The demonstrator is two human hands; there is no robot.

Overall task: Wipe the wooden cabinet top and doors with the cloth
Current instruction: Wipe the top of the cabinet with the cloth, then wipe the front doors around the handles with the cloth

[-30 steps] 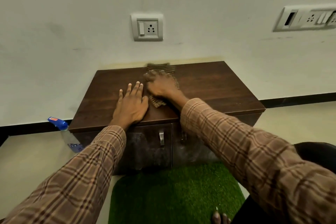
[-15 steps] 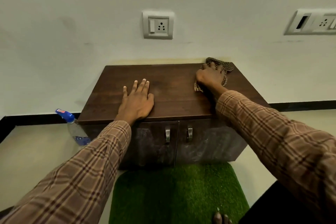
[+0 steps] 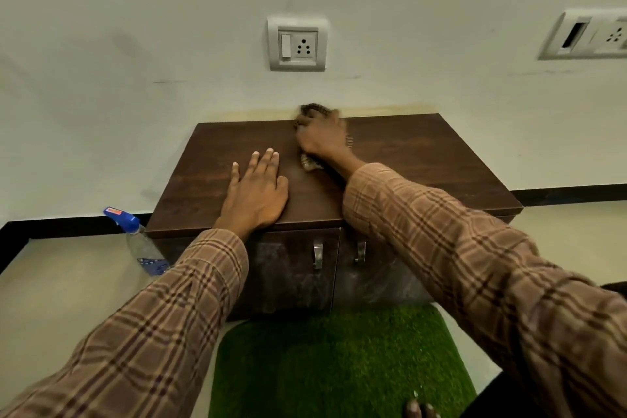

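A low dark wooden cabinet [image 3: 424, 159] stands against the white wall, its two doors [image 3: 295, 282] shut, each with a metal handle. My right hand [image 3: 322, 139] presses a brown checked cloth [image 3: 310, 163] onto the top near the back middle edge; most of the cloth is hidden under the hand, and its edges are blurred. My left hand [image 3: 254, 193] lies flat on the front left part of the top, fingers spread, holding nothing.
A clear spray bottle with a blue nozzle [image 3: 135, 241] stands on the floor left of the cabinet. A green grass mat [image 3: 339, 366] lies in front of it. A wall socket [image 3: 298, 43] sits above the cabinet, another socket panel [image 3: 590, 34] at the far right.
My right hand has swept the cloth from the back right corner of the top leftward to the back middle. My left hand has stayed flat in place.
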